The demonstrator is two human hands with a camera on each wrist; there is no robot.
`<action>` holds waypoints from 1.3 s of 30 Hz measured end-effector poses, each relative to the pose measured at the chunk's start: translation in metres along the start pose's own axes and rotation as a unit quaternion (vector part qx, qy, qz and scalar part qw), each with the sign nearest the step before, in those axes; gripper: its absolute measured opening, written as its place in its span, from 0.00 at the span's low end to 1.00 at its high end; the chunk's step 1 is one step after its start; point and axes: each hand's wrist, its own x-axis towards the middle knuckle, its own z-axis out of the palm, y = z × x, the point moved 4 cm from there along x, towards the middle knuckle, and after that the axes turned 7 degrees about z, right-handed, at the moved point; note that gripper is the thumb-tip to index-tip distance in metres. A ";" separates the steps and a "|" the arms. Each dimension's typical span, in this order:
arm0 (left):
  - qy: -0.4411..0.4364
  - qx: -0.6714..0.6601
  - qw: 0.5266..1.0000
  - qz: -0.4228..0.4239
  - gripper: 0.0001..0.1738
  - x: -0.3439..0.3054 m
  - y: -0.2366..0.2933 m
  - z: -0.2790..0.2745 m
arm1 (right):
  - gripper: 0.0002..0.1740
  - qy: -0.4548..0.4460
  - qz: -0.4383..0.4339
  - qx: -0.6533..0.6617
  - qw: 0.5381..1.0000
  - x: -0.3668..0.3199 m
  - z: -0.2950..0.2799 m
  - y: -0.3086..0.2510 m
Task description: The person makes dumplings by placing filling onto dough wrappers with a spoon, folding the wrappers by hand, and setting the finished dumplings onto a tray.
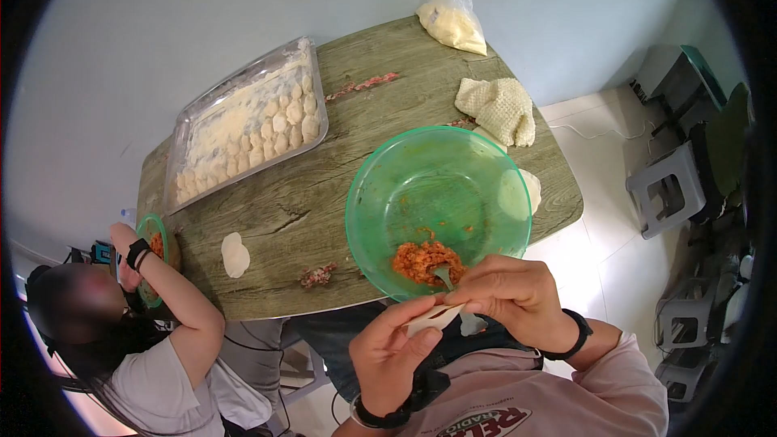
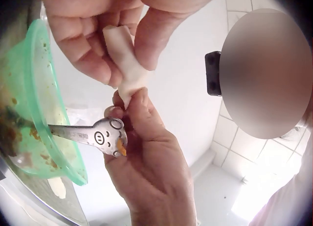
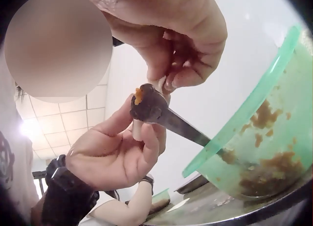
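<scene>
A folded white dough wrapper [image 1: 433, 320] is held between the two hands, just over the near rim of the green bowl [image 1: 362, 163]. My left hand [image 1: 392, 358] grips its body between thumb and fingers. With thumb and fingertips, my right hand [image 1: 515, 295] pinches one end of the dough, as the left wrist view shows. A metal spoon [image 2: 85, 133] with a pig face on its handle end leans out of the bowl beside the right hand. Orange-red filling [image 1: 421, 261] lies at the bowl's near side. Whatever is inside the wrapper is hidden.
A metal tray [image 1: 323, 105] of dumplings stands at the table's far left. Loose wrappers [image 1: 235, 255] lie left of the bowl and by its right side. Behind it are a cream cloth [image 1: 508, 109] and a bag [image 1: 453, 27]. Another person [image 1: 174, 364] sits left with a second bowl [image 1: 165, 240].
</scene>
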 end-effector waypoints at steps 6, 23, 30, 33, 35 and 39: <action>-0.006 -0.030 0.999 -0.021 0.20 0.000 0.000 0.002 | 0.05 -0.025 -0.010 -0.036 0.999 0.002 0.002 0.001; -0.049 0.048 0.998 0.010 0.19 0.004 0.002 0.001 | 0.04 -0.026 -0.010 -0.033 0.999 0.002 -0.002 0.000; -0.052 0.047 0.998 0.007 0.19 0.004 0.003 0.002 | 0.05 0.001 -0.017 -0.046 0.999 -0.002 -0.004 -0.002; -0.041 0.052 0.998 0.012 0.18 0.004 0.002 -0.001 | 0.04 0.005 -0.008 -0.036 0.999 -0.003 -0.005 -0.004; -0.025 0.061 0.998 0.014 0.18 0.003 0.002 -0.002 | 0.04 0.008 -0.001 -0.027 1.000 -0.004 -0.005 -0.004; -0.021 0.048 0.999 0.008 0.18 0.002 0.002 -0.002 | 0.04 0.004 -0.007 -0.031 0.999 -0.003 -0.005 -0.003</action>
